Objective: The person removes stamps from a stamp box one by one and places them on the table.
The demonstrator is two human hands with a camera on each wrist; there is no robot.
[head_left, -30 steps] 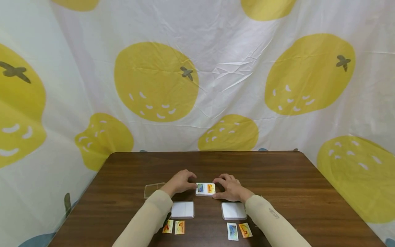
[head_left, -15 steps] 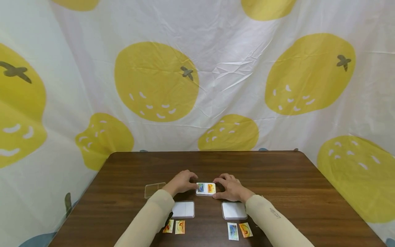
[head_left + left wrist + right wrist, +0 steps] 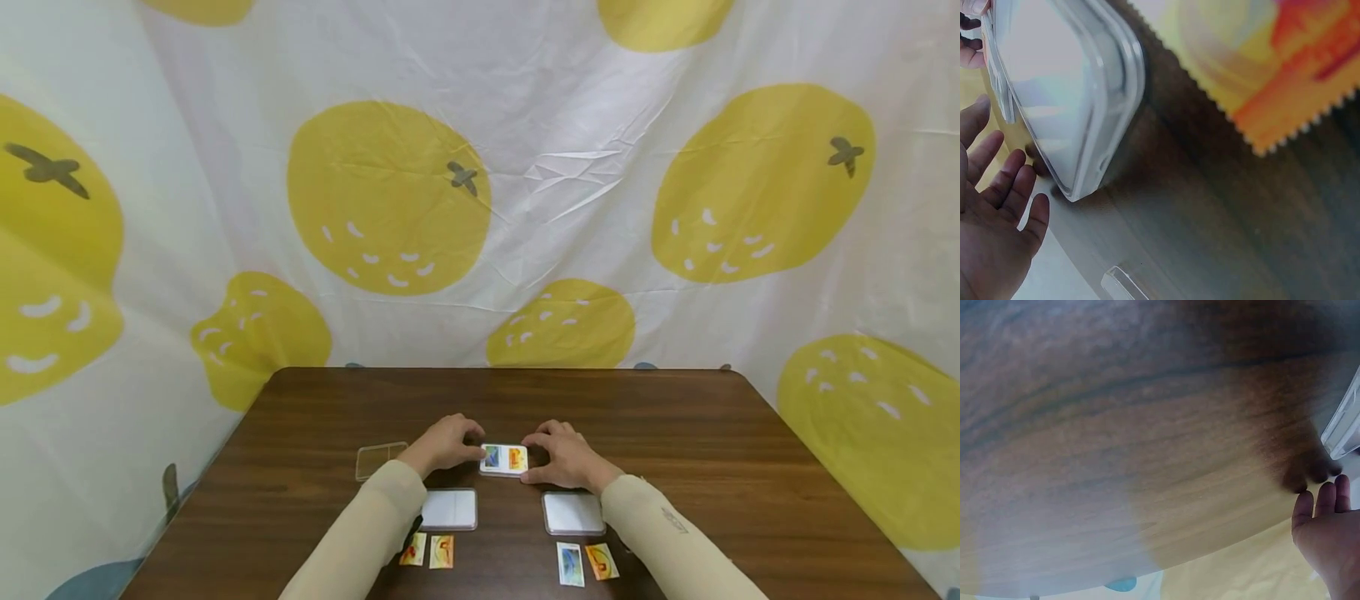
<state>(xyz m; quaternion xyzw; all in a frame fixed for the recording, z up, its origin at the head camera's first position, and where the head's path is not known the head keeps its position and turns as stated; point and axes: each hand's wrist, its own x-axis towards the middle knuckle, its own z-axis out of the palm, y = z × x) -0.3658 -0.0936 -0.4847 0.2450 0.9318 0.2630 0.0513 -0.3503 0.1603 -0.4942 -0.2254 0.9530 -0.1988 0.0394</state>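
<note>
A flat case (image 3: 504, 470) with a white face lies at mid-table. On it sit a blue stamp (image 3: 492, 456) and an orange stamp (image 3: 517, 457), side by side. My left hand (image 3: 448, 443) is at its left edge, thumb tip right at the side. In the left wrist view, the left fingers (image 3: 1007, 184) are loosely spread. My right hand (image 3: 562, 457) holds the opposite end, thumb at the near corner and index finger at the far one. The right wrist view shows only the outer fingers (image 3: 1325, 500) above the wood.
Two white-filled clear cases stand nearer me, one at left (image 3: 453, 510) and one at right (image 3: 573, 513). Before them lie loose stamps: orange ones at left (image 3: 442, 552), a blue one (image 3: 570, 565) and an orange one (image 3: 602, 562) at right. A clear lid (image 3: 375, 457) lies behind my left wrist.
The head view has shifted slightly, so everything appears a little further right. Both hands and the case keep their places relative to each other.
</note>
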